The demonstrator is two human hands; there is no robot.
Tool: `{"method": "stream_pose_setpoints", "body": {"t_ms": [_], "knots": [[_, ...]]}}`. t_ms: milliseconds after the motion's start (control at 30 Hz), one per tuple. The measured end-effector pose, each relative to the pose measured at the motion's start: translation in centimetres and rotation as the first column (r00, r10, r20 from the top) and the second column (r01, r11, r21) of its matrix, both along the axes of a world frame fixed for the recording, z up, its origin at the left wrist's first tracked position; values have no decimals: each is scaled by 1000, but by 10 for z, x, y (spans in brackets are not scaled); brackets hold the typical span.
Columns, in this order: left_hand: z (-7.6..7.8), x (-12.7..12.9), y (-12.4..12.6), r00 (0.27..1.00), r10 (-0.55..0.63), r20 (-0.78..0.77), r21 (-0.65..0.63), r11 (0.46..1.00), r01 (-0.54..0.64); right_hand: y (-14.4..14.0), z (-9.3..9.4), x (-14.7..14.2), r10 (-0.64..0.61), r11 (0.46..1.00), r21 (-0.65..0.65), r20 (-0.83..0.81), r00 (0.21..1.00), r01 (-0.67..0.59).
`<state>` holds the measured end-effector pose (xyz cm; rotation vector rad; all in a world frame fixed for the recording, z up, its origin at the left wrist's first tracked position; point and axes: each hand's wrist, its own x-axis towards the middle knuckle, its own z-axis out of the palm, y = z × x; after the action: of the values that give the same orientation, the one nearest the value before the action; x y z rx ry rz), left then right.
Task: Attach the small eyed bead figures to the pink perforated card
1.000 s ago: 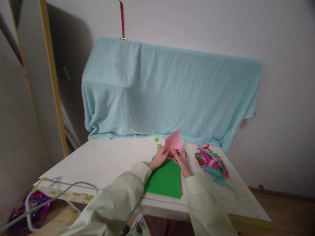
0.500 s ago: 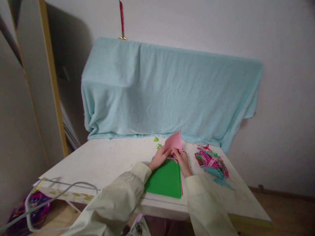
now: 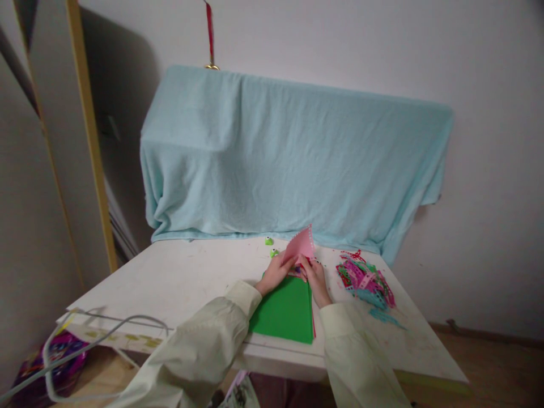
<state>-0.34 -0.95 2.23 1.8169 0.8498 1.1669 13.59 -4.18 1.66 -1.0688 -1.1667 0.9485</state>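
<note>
A pink sheet of paper (image 3: 300, 245) with a punched, lacy edge stands tilted up between my two hands. My left hand (image 3: 277, 273) grips its lower left part, thumb on top. My right hand (image 3: 315, 277) pinches near its lower right side, where a bit of red and a small dark-and-white piece show, too small to name. Beneath my wrists lies a stack of green paper (image 3: 284, 311), with a red sheet edge peeking out at its right. Two small green pieces with eye-like dots (image 3: 269, 241) sit just beyond my left hand.
A pile of punched paper strips (image 3: 368, 280) in pink, red, green and blue lies at the right of the white table (image 3: 182, 277). A light blue cloth (image 3: 297, 158) hangs behind it. A grey cable (image 3: 114, 326) loops over the front left edge.
Almost nothing differs. The pink paper has tilted very slightly, and the fingers of my right hand have shifted a little at its lower edge.
</note>
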Motion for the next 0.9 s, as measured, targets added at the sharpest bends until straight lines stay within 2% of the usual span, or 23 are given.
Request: {"method": "stream_pose_setpoints", "body": {"t_ms": [267, 567, 900], "knots": [[6, -1, -2, 1000, -15, -12, 27, 1000, 15, -1, 3, -1, 42, 999, -20, 21, 999, -41], [1, 1, 0, 999, -31, -8, 41, 999, 31, 4, -4, -1, 56, 998, -12, 39, 998, -56], [-3, -1, 3, 999, -36, -40, 59, 998, 39, 2, -3, 0, 113, 994, -14, 49, 992, -113]]}}
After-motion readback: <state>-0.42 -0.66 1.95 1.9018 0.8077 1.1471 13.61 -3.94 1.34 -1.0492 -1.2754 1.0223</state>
